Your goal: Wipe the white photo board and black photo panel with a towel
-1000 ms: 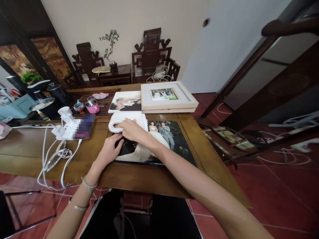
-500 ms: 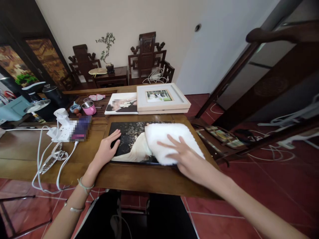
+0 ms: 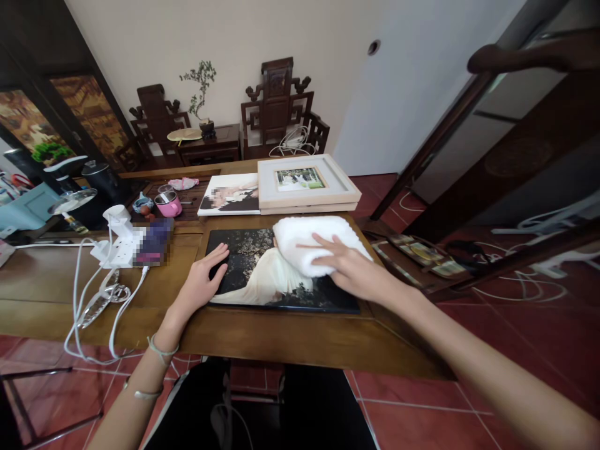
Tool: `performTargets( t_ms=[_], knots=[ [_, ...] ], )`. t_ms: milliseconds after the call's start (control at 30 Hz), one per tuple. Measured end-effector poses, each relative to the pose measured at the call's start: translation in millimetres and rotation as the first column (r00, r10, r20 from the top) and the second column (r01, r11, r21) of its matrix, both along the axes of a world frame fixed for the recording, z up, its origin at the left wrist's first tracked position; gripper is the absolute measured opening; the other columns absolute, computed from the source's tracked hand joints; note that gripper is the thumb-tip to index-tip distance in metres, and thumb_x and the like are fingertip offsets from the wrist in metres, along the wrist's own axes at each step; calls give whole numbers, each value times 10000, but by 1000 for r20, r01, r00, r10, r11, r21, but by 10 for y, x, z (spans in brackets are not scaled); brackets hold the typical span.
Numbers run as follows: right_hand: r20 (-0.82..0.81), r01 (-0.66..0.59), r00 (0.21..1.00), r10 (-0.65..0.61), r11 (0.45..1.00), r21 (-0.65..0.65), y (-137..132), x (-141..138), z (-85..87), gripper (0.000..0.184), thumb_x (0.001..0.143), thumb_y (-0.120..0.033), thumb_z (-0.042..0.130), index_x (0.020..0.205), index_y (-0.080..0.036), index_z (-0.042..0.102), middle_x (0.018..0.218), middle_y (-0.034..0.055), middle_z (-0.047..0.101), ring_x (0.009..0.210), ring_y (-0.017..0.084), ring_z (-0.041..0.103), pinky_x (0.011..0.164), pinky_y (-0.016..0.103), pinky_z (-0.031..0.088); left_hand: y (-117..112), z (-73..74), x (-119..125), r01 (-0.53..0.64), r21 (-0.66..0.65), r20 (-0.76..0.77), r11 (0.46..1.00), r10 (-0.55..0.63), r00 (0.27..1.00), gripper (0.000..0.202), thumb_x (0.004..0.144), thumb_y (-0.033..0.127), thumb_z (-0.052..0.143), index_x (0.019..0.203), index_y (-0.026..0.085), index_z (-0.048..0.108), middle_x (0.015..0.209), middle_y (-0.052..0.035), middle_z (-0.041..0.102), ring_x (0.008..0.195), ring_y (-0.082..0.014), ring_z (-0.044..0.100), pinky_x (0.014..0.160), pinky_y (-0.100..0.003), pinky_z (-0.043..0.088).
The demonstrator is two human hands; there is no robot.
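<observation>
A large glossy wedding photo panel (image 3: 255,278) lies flat on the wooden table (image 3: 51,284) in front of me. My left hand (image 3: 201,284) rests flat on its left edge, fingers spread. My right hand (image 3: 349,265) presses a folded white towel (image 3: 304,240) onto the panel's upper right part, fingers stretched over the cloth. The towel hides the upper right of the picture.
Behind the panel lie a second photo print (image 3: 229,195) and a stack of white picture frames (image 3: 307,182). A white power strip with cables (image 3: 117,247), a pink cup (image 3: 167,204) and kettles stand at the left. Carved chairs line the back wall. Red tiled floor lies to the right.
My right hand swept the towel from the panel's upper left across to the right, then slid it back up toward the far right corner. My left hand stayed on the left edge.
</observation>
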State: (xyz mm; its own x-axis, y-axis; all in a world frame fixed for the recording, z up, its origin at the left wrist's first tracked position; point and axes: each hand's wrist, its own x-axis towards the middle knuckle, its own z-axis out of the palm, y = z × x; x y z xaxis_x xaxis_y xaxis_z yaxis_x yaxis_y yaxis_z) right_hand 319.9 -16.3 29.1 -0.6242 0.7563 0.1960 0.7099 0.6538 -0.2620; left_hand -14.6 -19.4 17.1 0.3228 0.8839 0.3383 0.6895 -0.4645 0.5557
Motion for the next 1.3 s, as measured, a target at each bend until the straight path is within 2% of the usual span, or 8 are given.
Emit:
performTargets(
  t_ms=[133, 233, 567, 667, 767, 1067, 1167, 1300],
  knots=[
    [12, 67, 998, -67, 997, 26, 444, -31, -22, 640, 619, 90, 351, 1120, -144, 673, 1299, 122, 600, 1382, 273, 286, 1117, 576, 251, 9, -5, 3, -14, 7, 3, 1000, 14, 1000, 374, 920, 309, 476, 1230, 154, 617, 1358, -97, 553, 1304, -229, 476, 1119, -439, 359],
    [0, 80, 997, -80, 996, 40, 468, -63, -38, 644, 617, 86, 351, 1124, -152, 669, 1293, 112, 606, 1373, 296, 299, 1097, 612, 261, 13, -8, 7, -35, 10, 2, 999, 35, 999, 362, 914, 299, 481, 1207, 150, 632, 1342, -95, 569, 1290, -228, 493, 1114, -429, 367],
    [-77, -114, 989, 125, 984, 136, -1037, -40, -172, 445, 622, 77, 374, 752, -193, 704, 1452, 46, 445, 1427, 326, 116, 1080, 704, 184, 18, -13, 30, -38, 25, -5, 999, 38, 999, 374, 908, 288, 483, 1192, 101, 641, 1330, -124, 575, 1288, -231, 496, 1122, -400, 358],
    [-47, -139, 988, 145, 985, 105, -1226, -110, -130, 411, 623, 72, 395, 691, -202, 694, 1458, 15, 437, 1427, 335, 123, 1085, 701, 176, 21, -13, 23, -20, 25, -7, 999, 20, 1000, 373, 913, 300, 478, 1191, 114, 644, 1337, -118, 569, 1296, -237, 486, 1123, -417, 354],
    [-26, -136, 990, 137, 989, 55, -1001, -185, -42, 542, 593, 87, 385, 863, -230, 732, 1453, 10, 447, 1418, 328, 175, 1086, 684, 210, 19, -10, 11, -6, 17, -4, 1000, 6, 1000, 383, 916, 313, 480, 1205, 116, 636, 1350, -120, 557, 1305, -244, 474, 1126, -423, 348],
    [123, 63, 990, -67, 997, 35, 415, -468, 103, 680, 656, 97, 358, 1231, -159, 613, 1473, 83, 418, 1371, 402, 285, 1014, 714, 292, 13, -3, -2, -4, -3, 1, 1000, 4, 1000, 390, 921, 318, 474, 1230, 131, 618, 1361, -111, 547, 1313, -238, 464, 1128, -438, 343],
    [142, 74, 987, -81, 996, 52, 334, -528, 96, 673, 658, 96, 367, 1227, -161, 621, 1469, 82, 425, 1369, 409, 283, 1018, 712, 286, 11, -1, 8, -10, 4, -1, 1000, 10, 1000, 379, 921, 313, 470, 1225, 145, 621, 1356, -103, 553, 1306, -237, 474, 1120, -452, 353],
    [130, 9, 991, -17, 998, 63, -290, -523, 26, 672, 618, 114, 390, 1145, -191, 675, 1478, 70, 412, 1388, 416, 223, 1050, 713, 238, 12, -5, 19, -19, 18, -6, 1000, 19, 1000, 377, 918, 302, 467, 1211, 127, 627, 1346, -115, 562, 1299, -233, 484, 1115, -439, 364]
  ],
)
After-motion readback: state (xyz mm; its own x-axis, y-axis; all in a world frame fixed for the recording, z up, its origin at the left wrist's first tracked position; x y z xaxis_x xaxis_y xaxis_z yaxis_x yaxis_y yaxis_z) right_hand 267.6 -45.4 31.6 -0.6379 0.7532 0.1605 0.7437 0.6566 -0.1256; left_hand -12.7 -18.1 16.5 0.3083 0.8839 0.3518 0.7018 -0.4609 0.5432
